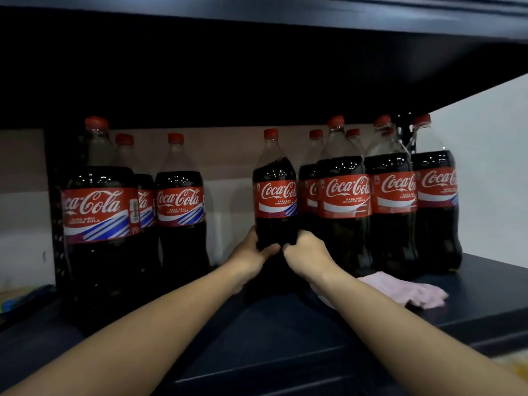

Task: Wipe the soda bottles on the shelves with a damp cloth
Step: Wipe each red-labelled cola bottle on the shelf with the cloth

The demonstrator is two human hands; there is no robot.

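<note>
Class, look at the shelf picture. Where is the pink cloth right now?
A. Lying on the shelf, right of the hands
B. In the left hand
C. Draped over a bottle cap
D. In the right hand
A: the pink cloth lies on the shelf, while both hands grip the middle bottle.

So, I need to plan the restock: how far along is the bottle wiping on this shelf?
Done: cannot tell; no bottle looks visibly cleaner. In hand: the left hand and right hand grip the lower body of the middle bottle, while the pink cloth lies unused on the shelf. Left: possibly the left group and right group.
</note>
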